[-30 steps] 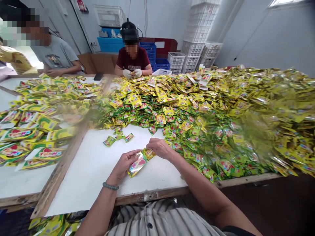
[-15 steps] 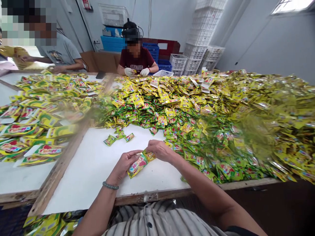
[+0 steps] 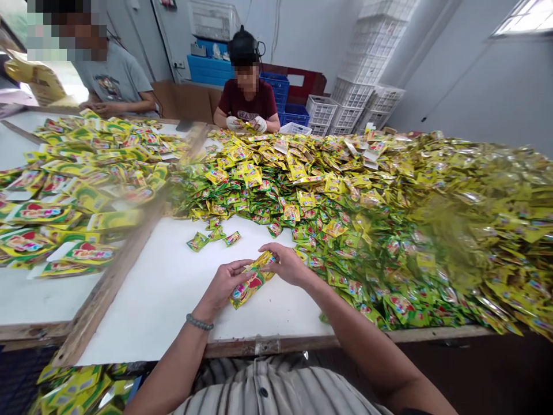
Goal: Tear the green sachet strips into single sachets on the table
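A green and yellow printed packet (image 3: 247, 291) with a red heart-like picture and pale lettering lies slanted in my left hand (image 3: 225, 288), low over the white tabletop. The left thumb presses on its face and the fingers wrap behind it. My right hand (image 3: 286, 264) is closed at the packet's upper right end, pinching a small yellow sachet (image 3: 265, 259) against it. Whether the sachet is partly inside the packet cannot be made out. Beyond my hands lie a few loose green sachets (image 3: 197, 241) on the white tabletop (image 3: 173, 288).
A big heap of green and yellow sachets (image 3: 302, 184) spreads over the back and right. Left of a wooden divider (image 3: 116, 276) lie larger printed packs (image 3: 90, 252). Two people sit across the table, one wearing white gloves (image 3: 259, 124). White crates (image 3: 345, 98) are stacked behind.
My right fingers have shifted at the packet's upper end, and the yellow piece there now stands tilted upward. The gloved person's hands have come closer together. The whole view has swung slightly.
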Demonstrator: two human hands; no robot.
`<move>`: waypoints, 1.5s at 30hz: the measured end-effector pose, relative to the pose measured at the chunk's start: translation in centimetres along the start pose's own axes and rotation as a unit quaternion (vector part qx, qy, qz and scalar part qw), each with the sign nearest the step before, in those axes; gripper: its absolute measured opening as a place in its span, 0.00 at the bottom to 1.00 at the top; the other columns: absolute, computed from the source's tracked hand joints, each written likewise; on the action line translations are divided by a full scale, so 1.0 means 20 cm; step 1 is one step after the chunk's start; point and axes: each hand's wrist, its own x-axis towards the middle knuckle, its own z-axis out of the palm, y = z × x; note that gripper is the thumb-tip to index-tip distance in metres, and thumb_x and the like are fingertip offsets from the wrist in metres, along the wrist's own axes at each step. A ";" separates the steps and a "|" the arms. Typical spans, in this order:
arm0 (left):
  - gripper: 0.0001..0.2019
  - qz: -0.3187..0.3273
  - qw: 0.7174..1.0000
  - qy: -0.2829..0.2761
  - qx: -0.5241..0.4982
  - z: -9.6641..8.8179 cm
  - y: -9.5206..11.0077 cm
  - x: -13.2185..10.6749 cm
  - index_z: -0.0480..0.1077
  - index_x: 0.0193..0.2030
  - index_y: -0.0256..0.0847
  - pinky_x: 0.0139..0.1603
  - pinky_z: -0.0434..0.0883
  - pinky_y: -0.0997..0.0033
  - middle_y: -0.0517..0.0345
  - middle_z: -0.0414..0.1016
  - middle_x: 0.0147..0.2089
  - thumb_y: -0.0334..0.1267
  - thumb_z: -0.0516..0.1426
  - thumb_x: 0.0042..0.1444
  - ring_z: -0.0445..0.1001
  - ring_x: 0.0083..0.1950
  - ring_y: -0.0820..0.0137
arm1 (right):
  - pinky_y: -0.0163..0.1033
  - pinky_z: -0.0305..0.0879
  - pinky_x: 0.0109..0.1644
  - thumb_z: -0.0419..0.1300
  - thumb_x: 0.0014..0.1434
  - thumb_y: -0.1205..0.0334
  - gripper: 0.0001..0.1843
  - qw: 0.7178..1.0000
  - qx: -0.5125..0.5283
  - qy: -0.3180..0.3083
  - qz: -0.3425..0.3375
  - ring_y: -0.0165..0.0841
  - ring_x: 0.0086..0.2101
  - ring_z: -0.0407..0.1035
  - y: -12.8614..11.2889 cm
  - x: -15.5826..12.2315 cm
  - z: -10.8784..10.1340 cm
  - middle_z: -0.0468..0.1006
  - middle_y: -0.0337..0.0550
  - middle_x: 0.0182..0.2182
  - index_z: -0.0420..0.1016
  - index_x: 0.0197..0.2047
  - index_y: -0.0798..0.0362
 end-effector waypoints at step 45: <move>0.21 0.077 0.947 0.022 0.312 -0.24 0.31 -0.02 0.78 0.38 0.40 0.37 0.73 0.66 0.54 0.81 0.33 0.53 0.65 0.41 0.77 0.36 0.57 | 0.37 0.67 0.37 0.60 0.54 0.64 0.14 0.990 0.116 0.085 0.013 0.33 0.34 0.71 -0.17 0.15 0.10 0.77 0.41 0.35 0.66 0.45 0.49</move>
